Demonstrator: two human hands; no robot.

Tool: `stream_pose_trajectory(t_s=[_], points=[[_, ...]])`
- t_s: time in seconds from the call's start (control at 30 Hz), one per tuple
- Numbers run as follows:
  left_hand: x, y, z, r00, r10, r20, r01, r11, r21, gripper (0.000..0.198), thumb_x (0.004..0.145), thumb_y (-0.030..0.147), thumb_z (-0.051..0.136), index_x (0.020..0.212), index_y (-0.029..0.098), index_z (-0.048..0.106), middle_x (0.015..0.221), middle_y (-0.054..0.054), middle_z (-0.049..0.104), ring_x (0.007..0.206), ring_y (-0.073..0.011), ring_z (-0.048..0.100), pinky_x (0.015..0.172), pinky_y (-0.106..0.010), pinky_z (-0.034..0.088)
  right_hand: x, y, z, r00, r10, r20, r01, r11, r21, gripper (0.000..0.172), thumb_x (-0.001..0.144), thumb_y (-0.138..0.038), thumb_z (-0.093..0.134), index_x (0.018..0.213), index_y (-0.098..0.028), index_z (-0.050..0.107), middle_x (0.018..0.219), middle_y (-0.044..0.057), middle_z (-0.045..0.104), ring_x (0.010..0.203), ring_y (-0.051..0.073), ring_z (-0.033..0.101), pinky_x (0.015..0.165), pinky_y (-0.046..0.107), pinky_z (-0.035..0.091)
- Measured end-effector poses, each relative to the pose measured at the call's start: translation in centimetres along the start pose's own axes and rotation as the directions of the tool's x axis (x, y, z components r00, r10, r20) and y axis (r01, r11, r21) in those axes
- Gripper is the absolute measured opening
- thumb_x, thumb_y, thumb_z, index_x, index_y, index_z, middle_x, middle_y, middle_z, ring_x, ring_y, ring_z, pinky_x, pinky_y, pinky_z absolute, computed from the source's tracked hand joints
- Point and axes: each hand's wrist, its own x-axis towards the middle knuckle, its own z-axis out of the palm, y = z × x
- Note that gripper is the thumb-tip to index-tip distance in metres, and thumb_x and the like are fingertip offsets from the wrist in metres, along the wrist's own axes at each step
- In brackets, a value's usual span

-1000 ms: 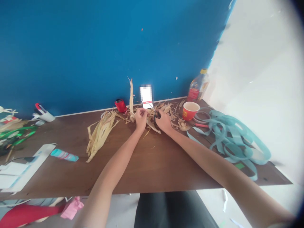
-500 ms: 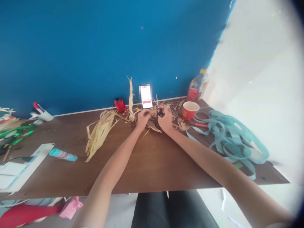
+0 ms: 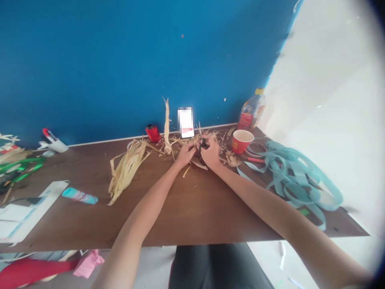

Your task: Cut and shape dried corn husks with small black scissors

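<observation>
Both my hands meet at the far middle of the brown table [image 3: 186, 208], over a litter of dry husk scraps [image 3: 215, 138]. My right hand [image 3: 210, 154] is closed around small dark scissors [image 3: 202, 145]. My left hand [image 3: 185, 154] is pinched on a pale husk strip right beside the blades. A loose bundle of long husk strips [image 3: 126, 170] lies to the left of my left hand. One twisted husk piece [image 3: 166, 126] stands upright against the blue wall.
A red paper cup [image 3: 241, 141] and a plastic bottle [image 3: 251, 110] stand at the right rear, with teal ribbon loops [image 3: 296, 178] beside them. A red spool [image 3: 152, 133], a teal tube [image 3: 80, 196], white papers [image 3: 27, 212] and green ribbon [image 3: 18, 168] lie to the left.
My left hand has moved right and closed in on my right hand, so both now touch at the scissors. The right hand has barely shifted.
</observation>
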Motion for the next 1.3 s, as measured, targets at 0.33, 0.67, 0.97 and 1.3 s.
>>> stream_pose_trajectory(t_s=[0.33, 0.67, 0.97, 1.3], points=[[0.8, -1.6, -0.5, 0.948, -0.154, -0.280, 0.071, 0.956, -0.284, 0.029, 0.087, 0.038, 0.057, 0.066, 0.018, 0.052, 0.061, 0.001, 0.050, 0.054, -0.0107, 0.047, 0.052, -0.024, 0.039, 0.2, 0.3, 0.3, 0.988, 0.073, 0.136, -0.055, 0.990, -0.132, 0.035, 0.074, -0.024, 0.058, 0.107, -0.019, 0.068, 0.095, 0.004, 0.074, 0.089, 0.021, 0.068, 0.082, 0.030, 0.051], [0.7, -1.6, -0.7, 0.957, -0.113, -0.269, 0.027, 0.952, -0.304, 0.036, 0.087, 0.051, 0.055, 0.071, 0.020, 0.046, 0.060, 0.003, 0.043, 0.053, -0.0094, 0.044, 0.052, -0.023, 0.040, 0.0, 0.0, 0.5, 0.966, 0.023, 0.258, 0.044, 0.967, -0.250, 0.027, 0.076, -0.027, 0.057, 0.098, -0.021, 0.073, 0.083, 0.002, 0.074, 0.078, 0.020, 0.065, 0.072, 0.028, 0.047], [0.7, -2.0, -0.7, 0.957, -0.095, -0.272, 0.016, 0.960, -0.281, 0.035, 0.089, 0.047, 0.052, 0.068, 0.020, 0.044, 0.058, 0.003, 0.043, 0.054, -0.0100, 0.045, 0.054, -0.023, 0.040, 0.0, 0.1, 0.4, 0.956, 0.020, 0.292, 0.066, 0.957, -0.284, 0.031, 0.075, -0.022, 0.056, 0.101, -0.025, 0.073, 0.087, 0.001, 0.075, 0.082, 0.020, 0.066, 0.072, 0.027, 0.046], [0.6, -1.8, -0.8, 0.957, -0.067, -0.283, -0.018, 0.958, -0.285, 0.029, 0.088, 0.035, 0.049, 0.065, 0.020, 0.040, 0.059, 0.003, 0.042, 0.054, -0.0097, 0.043, 0.055, -0.022, 0.037, 0.0, 0.4, 0.4, 0.946, -0.025, 0.324, 0.121, 0.952, -0.280, 0.031, 0.076, -0.020, 0.053, 0.097, -0.025, 0.074, 0.085, 0.000, 0.074, 0.078, 0.019, 0.065, 0.067, 0.024, 0.042]])
